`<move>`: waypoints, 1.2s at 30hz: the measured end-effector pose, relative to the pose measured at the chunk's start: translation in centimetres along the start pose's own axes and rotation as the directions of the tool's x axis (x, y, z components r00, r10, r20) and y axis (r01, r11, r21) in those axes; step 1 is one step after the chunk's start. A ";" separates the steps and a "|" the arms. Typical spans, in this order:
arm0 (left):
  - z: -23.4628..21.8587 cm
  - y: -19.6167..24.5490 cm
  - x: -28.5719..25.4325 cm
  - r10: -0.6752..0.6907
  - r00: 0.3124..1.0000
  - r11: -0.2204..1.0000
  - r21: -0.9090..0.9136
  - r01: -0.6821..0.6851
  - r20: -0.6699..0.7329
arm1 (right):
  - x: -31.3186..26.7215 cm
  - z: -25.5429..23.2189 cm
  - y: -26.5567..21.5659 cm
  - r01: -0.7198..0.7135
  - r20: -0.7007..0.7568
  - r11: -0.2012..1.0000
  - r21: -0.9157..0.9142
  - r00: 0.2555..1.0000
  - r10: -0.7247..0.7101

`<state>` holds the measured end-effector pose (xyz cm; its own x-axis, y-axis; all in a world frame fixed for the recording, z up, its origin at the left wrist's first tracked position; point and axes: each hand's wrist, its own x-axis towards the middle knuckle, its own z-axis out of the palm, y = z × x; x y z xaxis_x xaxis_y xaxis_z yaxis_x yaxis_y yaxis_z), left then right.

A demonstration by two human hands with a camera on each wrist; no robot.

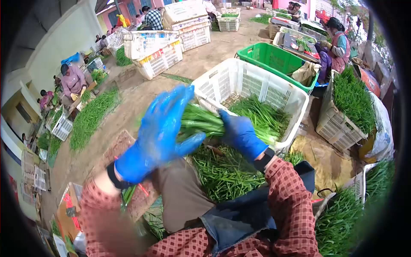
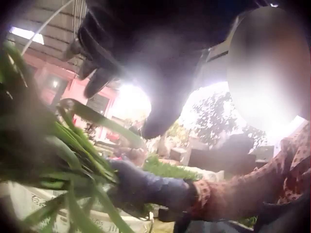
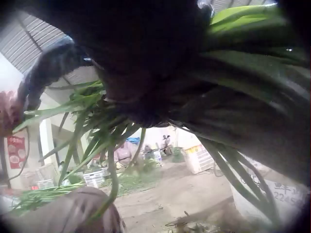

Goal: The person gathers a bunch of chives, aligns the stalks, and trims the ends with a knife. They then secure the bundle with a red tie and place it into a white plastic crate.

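Observation:
My right hand [image 1: 243, 132], in a blue glove, grips a bunch of garlic chives [image 1: 199, 122] around its middle, over my lap. In the right wrist view the fingers wrap the bunch, and long flat leaves [image 3: 114, 170] hang below. The left hand [image 1: 156, 130], also gloved in blue, is raised beside the bunch with its fingers extended and thumb apart. The left wrist view shows nothing in its grasp, with the chives [image 2: 80, 150] close by. More loose chives [image 1: 227, 175] lie under the hands. A white crate [image 1: 274, 88] just ahead holds further chives [image 1: 261, 113].
A green crate [image 1: 265, 55] stands behind the white one. To the right are a crate of chives [image 1: 342, 128] and another chive heap [image 1: 342, 222]. A board with red ties [image 1: 70, 210] lies at lower left. Stacked crates [image 1: 160, 55] and seated people [image 1: 73, 81] are farther off.

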<state>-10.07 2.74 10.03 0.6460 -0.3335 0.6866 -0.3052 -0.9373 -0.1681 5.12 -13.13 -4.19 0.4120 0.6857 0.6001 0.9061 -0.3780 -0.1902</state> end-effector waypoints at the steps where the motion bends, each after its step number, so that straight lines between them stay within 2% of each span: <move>1: -0.1 0.6 -0.6 0.007 1.000 1.000 0.007 -0.007 -0.007 | -0.3 0.5 1.0 -0.166 0.076 0.986 0.014 0.983 0.164; 2: -0.2 1.7 -1.9 -0.057 0.994 0.973 -0.216 0.077 0.097 | -0.4 0.7 1.4 -0.329 0.155 0.944 0.015 0.934 0.323; 3: -0.2 2.9 -3.3 -0.097 0.972 0.890 -0.419 0.181 0.213 | -0.5 0.6 1.3 -0.325 0.149 0.946 0.012 0.936 0.320; 4: 0.6 4.1 -4.8 -0.163 0.929 0.846 -0.438 0.305 0.333 | -0.6 0.5 1.0 -0.389 0.146 0.918 0.075 0.915 0.376; 5: 2.2 5.1 -6.2 -0.224 0.864 0.789 -0.437 0.432 0.451 | -0.4 0.4 0.7 -0.446 0.151 0.884 0.141 0.892 0.426; 6: 4.0 5.5 -7.1 -0.309 0.765 0.641 -0.470 0.606 0.565 | 0.4 -1.4 -0.9 -0.536 0.251 0.818 0.206 0.837 0.486; 7: 6.1 5.5 -7.6 -0.365 0.645 0.461 -0.471 0.752 0.672 | 0.6 -0.8 -1.1 -0.521 0.257 0.828 0.208 0.846 0.468; 8: 8.2 5.3 -7.9 -0.384 0.643 0.457 -0.469 0.756 0.662 | 0.5 0.2 -1.2 -0.523 0.276 0.764 0.379 0.851 0.446; 9: 10.2 5.0 -8.1 -0.386 0.673 0.177 -0.666 0.725 0.630 | 0.3 0.9 -1.5 -0.514 0.291 0.671 0.535 0.857 0.425; 10: 11.2 4.8 -8.0 -0.397 0.700 -0.120 -0.789 0.602 0.594 | 0.3 0.5 -3.0 -0.444 0.264 0.518 0.731 0.884 0.386; 11: 11.2 4.7 -7.8 -0.408 0.697 -0.121 -0.792 0.599 0.589 | 0.2 0.9 -3.5 -0.441 0.268 0.522 0.730 0.887 0.375; 13: 11.3 4.3 -7.2 -0.547 0.594 -0.171 -0.774 0.610 0.589 | 0.0 1.8 -4.3 -0.423 0.229 0.773 0.474 0.906 0.355; 14: 11.2 4.6 -6.6 -0.629 0.554 -0.290 -0.825 0.484 0.546 | -0.3 2.2 -4.6 -0.394 0.213 0.861 0.321 0.916 0.340; 15: 11.9 4.3 -6.9 -0.638 0.544 -0.294 -0.825 0.483 0.546 | -0.5 2.6 -5.1 -0.390 0.224 0.862 0.323 0.917 0.331; 17: 14.5 3.0 -8.4 -0.835 0.339 -0.326 -0.885 0.332 0.434 | -1.0 3.4 -5.9 -0.222 0.145 0.966 0.130 0.968 0.203; 18: 15.3 2.1 -8.7 -0.867 0.288 -0.383 -0.914 0.137 0.406 | -1.1 3.3 -6.5 -0.205 0.219 0.978 0.048 0.957 0.190; 19: 15.9 1.7 -9.6 -0.866 0.273 -0.393 -0.908 0.146 0.419 | -1.4 4.0 -6.6 -0.214 0.237 0.975 0.055 0.952 0.195; 21: 15.7 1.5 -10.3 -0.843 0.191 -0.472 -0.862 0.184 0.503 | -2.3 5.4 -6.9 -0.114 0.075 0.992 0.056 0.991 0.109; 22: 16.0 1.6 -10.6 -0.899 0.273 -0.252 -0.915 0.315 0.342 | -2.4 5.8 -6.9 -0.116 0.103 0.992 0.046 0.988 0.111; 23: 15.6 1.3 -10.4 -0.887 0.271 -0.278 -0.902 0.329 0.373 | -2.3 5.9 -7.0 -0.146 0.119 0.988 0.043 0.983 0.140; 25: 13.8 0.8 -9.3 -0.772 0.258 -0.572 -0.812 0.120 0.582 | -2.1 5.8 -7.3 -0.201 0.185 0.978 0.064 0.965 0.186; 26: 13.1 1.1 -8.5 -0.778 0.218 -0.587 -0.806 0.082 0.589 | -2.1 5.3 -7.2 -0.233 0.198 0.971 0.058 0.956 0.218; 27: 13.6 0.5 -8.9 -0.760 0.214 -0.608 -0.788 0.095 0.613 | -2.0 4.4 -7.2 -0.206 0.179 0.957 0.203 0.969 0.171; 28: 14.1 -0.4 -9.6 -0.732 0.255 -0.645 -0.763 0.040 0.632 | -1.9 3.6 -7.2 -0.166 0.148 0.924 0.346 0.981 0.121; 29: 14.2 -1.3 -10.3 -0.709 0.297 -0.674 -0.738 -0.017 0.640 | -1.8 2.4 -6.9 -0.181 0.155 0.921 0.344 0.979 0.134; 30: 13.6 -1.8 -10.8 -0.703 0.293 -0.681 -0.732 -0.013 0.648 | -2.0 0.9 -6.4 -0.166 0.070 0.914 0.369 0.986 0.150; 31: 12.8 -2.3 -11.1 -0.782 0.231 -0.606 -0.794 -0.059 0.579 | -2.4 0.0 -5.6 -0.145 -0.019 0.909 0.391 0.986 0.165; 32: 12.1 -3.0 -11.5 -0.850 0.165 -0.519 -0.849 -0.102 0.500 | -3.3 -0.6 -4.6 -0.288 0.040 0.741 0.607 0.942 0.333; 33: 11.7 -4.1 -12.7 -0.849 0.166 -0.520 -0.848 -0.103 0.501 | -4.2 -1.2 -3.4 -0.391 0.138 0.502 0.771 0.873 0.468; 35: 11.3 -6.3 -15.3 -0.851 0.339 -0.488 -0.841 -0.232 0.401 | -6.3 -1.0 -0.1 -0.433 0.242 0.150 0.889 0.723 0.647; 36: 11.3 -6.9 -15.8 -0.850 0.346 -0.489 -0.840 -0.236 0.397 | -7.9 -0.9 2.0 -0.589 0.435 0.082 0.804 0.677 0.594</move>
<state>-10.26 13.32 -7.68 0.7609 0.6411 0.0999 -0.5912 0.6217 0.5138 3.60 -19.85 -8.61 0.8588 0.5103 -0.0453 -0.0909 0.0648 -0.9938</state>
